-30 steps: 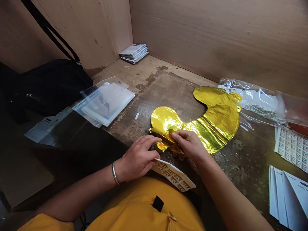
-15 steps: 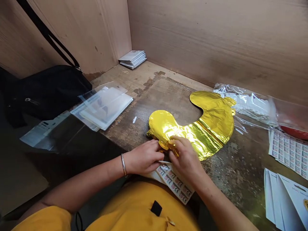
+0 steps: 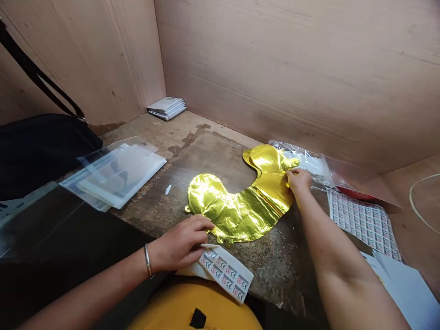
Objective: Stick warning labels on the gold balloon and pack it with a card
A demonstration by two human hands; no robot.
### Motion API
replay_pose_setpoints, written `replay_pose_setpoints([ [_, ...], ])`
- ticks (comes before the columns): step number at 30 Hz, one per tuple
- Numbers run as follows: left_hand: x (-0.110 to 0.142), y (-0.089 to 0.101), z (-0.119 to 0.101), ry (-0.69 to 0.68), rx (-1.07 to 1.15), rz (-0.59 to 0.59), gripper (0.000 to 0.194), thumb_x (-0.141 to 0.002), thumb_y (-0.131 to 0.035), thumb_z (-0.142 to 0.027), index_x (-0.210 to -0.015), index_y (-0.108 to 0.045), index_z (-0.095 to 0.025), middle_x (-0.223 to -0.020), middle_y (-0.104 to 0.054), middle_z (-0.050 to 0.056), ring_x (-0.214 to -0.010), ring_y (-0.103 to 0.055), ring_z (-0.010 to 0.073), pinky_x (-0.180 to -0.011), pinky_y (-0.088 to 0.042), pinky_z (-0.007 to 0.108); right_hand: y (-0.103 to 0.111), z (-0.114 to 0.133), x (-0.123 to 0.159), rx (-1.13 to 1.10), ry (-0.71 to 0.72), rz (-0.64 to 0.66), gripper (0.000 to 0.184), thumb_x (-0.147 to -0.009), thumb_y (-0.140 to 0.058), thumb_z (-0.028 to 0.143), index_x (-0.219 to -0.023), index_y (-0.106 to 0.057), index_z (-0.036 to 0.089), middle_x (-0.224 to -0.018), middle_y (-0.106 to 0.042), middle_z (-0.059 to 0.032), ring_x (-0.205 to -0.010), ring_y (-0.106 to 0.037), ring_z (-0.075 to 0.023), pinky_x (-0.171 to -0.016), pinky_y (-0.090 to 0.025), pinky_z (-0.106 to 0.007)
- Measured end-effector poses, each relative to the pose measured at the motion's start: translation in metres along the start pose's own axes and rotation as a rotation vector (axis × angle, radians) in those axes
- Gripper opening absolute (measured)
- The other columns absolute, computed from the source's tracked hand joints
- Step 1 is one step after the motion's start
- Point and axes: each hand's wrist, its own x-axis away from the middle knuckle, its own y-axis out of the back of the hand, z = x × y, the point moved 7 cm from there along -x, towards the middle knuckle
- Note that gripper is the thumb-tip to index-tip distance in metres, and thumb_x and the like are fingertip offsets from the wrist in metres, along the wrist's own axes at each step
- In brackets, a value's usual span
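Observation:
Several flat gold foil balloons (image 3: 237,213) lie stacked in a curve on the dark worktop. Their right end is fanned, with the upper layer shifted from the one below. My right hand (image 3: 298,179) is closed on the right edge of a foil balloon, fingertips pinching it. At the near left edge of the foil rests my left hand (image 3: 184,243), its fingertips touching the gold. Between its thumb and fingers it grips a folded sheet of CE stickers (image 3: 228,272), which hangs over the table's front edge.
Clear plastic sleeves (image 3: 120,176) and a black bag (image 3: 44,146) are on the left. Folded white cards (image 3: 167,108) sit in the far corner. On the right are a clear bag (image 3: 309,160), more sticker sheets (image 3: 364,224) and white cards (image 3: 409,284). Wooden panels (image 3: 275,68) enclose the back.
My right hand has moved from the near left of the foil to its right edge. The foil's upper layer has unfolded rightward. My left hand still holds the sticker sheet. The view has shifted right.

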Motion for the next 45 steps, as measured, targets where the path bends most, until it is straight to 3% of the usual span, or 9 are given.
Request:
replay_pose_setpoints([
  [5, -0.001, 0.000, 0.003, 0.005, 0.040, 0.011, 0.003, -0.081, -0.059, -0.016, -0.079, -0.061, -0.016, -0.116, -0.061, 0.010, -0.115, -0.054, 0.0232, -0.102, -0.044, 0.041, 0.029, 0.008, 0.024, -0.067, 0.024, -0.185, 0.020, -0.090, -0.050, 0.026, -0.094, -0.061, 0.011, -0.095, -0.064, -0.0084, -0.085, -0.060, -0.0176, -0.083, -0.047, -0.038],
  [8, 0.002, 0.004, 0.003, 0.037, 0.186, 0.001, 0.007, -0.084, -0.059, -0.020, -0.080, -0.063, -0.016, -0.110, -0.064, 0.011, -0.110, -0.057, 0.0223, -0.098, -0.047, 0.039, 0.043, 0.023, 0.091, -0.157, 0.117, -0.084, 0.025, -0.090, -0.046, 0.029, -0.097, -0.064, 0.014, -0.097, -0.067, -0.0075, -0.083, -0.062, -0.0166, -0.080, -0.049, -0.032],
  [11, 0.009, 0.009, 0.012, 0.282, 0.431, -0.096, 0.013, -0.087, -0.056, -0.025, -0.085, -0.063, -0.015, -0.095, -0.067, 0.008, -0.089, -0.063, 0.0175, -0.080, -0.053, 0.031, 0.057, 0.042, 0.184, -0.278, 0.255, 0.111, 0.025, -0.089, -0.053, 0.037, -0.095, -0.068, 0.019, -0.088, -0.068, -0.0046, -0.078, -0.062, -0.0168, -0.075, -0.049, -0.031],
  [16, 0.027, 0.000, 0.017, 0.657, 0.837, -0.292, 0.027, -0.084, -0.062, -0.039, -0.080, -0.060, -0.013, -0.072, -0.064, 0.001, -0.064, -0.059, 0.0113, -0.059, -0.049, 0.022, 0.072, 0.033, 0.271, -0.399, 0.078, 0.225, 0.027, -0.088, -0.054, 0.043, -0.083, -0.067, 0.020, -0.071, -0.063, -0.0027, -0.065, -0.059, -0.0158, -0.061, -0.049, -0.027],
  [31, 0.037, -0.008, 0.008, 0.731, 0.843, -0.320, 0.032, -0.084, -0.063, -0.044, -0.083, -0.061, -0.012, -0.077, -0.066, 0.003, -0.071, -0.062, 0.0143, -0.065, -0.050, 0.024, 0.049, 0.030, 0.288, -0.730, -0.132, 0.470, 0.037, -0.078, -0.071, 0.034, -0.111, -0.057, 0.025, -0.075, -0.067, 0.0001, -0.068, -0.067, -0.0158, -0.062, -0.057, -0.027],
  [34, 0.039, 0.005, 0.005, 0.681, 0.605, -0.413, 0.028, -0.090, -0.055, -0.042, -0.095, -0.059, -0.014, -0.087, -0.068, 0.006, -0.078, -0.065, 0.0171, -0.070, -0.053, 0.029, 0.054, 0.038, 0.290, -0.713, -0.058, 0.410, 0.028, -0.079, -0.070, 0.030, -0.106, -0.065, 0.026, -0.080, -0.070, -0.0005, -0.070, -0.068, -0.0148, -0.063, -0.057, -0.025],
  [37, 0.036, 0.037, -0.028, 0.394, 0.057, -0.634, 0.041, -0.085, -0.065, -0.040, -0.117, -0.052, -0.018, -0.115, -0.065, 0.010, -0.107, -0.061, 0.0237, -0.096, -0.047, 0.042, 0.055, 0.045, 0.291, -0.675, 0.015, 0.436, 0.015, -0.079, -0.070, 0.027, -0.095, -0.071, 0.027, -0.090, -0.072, -0.0008, -0.077, -0.069, -0.0146, -0.066, -0.057, -0.022],
  [40, 0.016, 0.033, -0.071, 0.069, -0.302, -0.457, 0.056, -0.078, -0.072, -0.046, -0.123, -0.052, -0.020, -0.125, -0.063, 0.010, -0.124, -0.051, 0.0291, -0.114, -0.022, 0.053, 0.052, 0.050, 0.294, -0.667, 0.041, 0.502, 0.015, -0.081, -0.068, 0.026, -0.096, -0.070, 0.028, -0.089, -0.072, 0.0001, -0.075, -0.068, -0.0133, -0.064, -0.056, -0.020],
  [45, -0.005, 0.017, -0.078, 0.085, -0.257, -0.244, 0.034, -0.083, -0.063, -0.023, -0.117, -0.058, -0.019, -0.114, -0.068, 0.006, -0.109, -0.059, 0.0239, -0.109, -0.027, 0.049, 0.052, 0.060, 0.298, -0.655, 0.092, 0.545, 0.013, -0.083, -0.066, 0.023, -0.094, -0.069, 0.028, -0.087, -0.070, 0.0017, -0.075, -0.066, -0.0116, -0.068, -0.055, -0.020],
])
